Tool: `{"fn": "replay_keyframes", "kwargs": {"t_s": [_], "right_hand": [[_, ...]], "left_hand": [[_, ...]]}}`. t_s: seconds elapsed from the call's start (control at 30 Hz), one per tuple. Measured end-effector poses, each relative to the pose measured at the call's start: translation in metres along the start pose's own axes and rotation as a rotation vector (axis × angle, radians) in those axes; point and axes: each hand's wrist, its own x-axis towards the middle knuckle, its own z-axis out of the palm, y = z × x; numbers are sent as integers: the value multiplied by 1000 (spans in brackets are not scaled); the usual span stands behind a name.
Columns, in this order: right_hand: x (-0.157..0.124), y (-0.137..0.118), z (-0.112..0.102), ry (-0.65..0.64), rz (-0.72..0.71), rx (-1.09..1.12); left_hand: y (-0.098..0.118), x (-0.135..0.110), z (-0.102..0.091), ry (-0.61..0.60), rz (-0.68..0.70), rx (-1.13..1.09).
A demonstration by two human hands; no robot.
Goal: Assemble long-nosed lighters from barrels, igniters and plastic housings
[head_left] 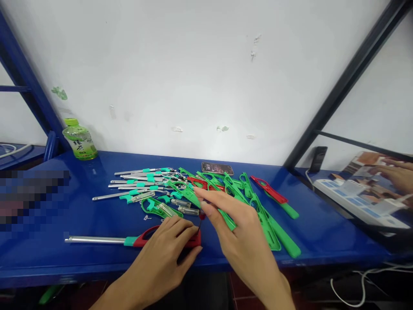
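At desk's (90, 262) front edge | left hand (169, 252) curled over whole-looking lighter (131, 241) | right hand (237, 226) pinching screwdriver (202, 214) | loose parts (274, 232) behind

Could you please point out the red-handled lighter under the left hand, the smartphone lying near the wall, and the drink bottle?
Red-handled lighter (130, 241): head view, on its teal collar.
Smartphone (217, 168): head view, on its screen.
Drink bottle (80, 141): head view, on its labelled body.
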Motion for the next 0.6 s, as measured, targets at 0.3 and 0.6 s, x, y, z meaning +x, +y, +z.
{"fn": "replay_keyframes", "kwargs": {"t_s": [0.3, 0.6], "right_hand": [[-2, 2, -5, 1, 33, -86], [-2, 4, -4, -49, 58, -171]], "left_hand": [[-1, -1, 0, 19, 4, -9], [-1, 0, 0, -11, -13, -17]]}}
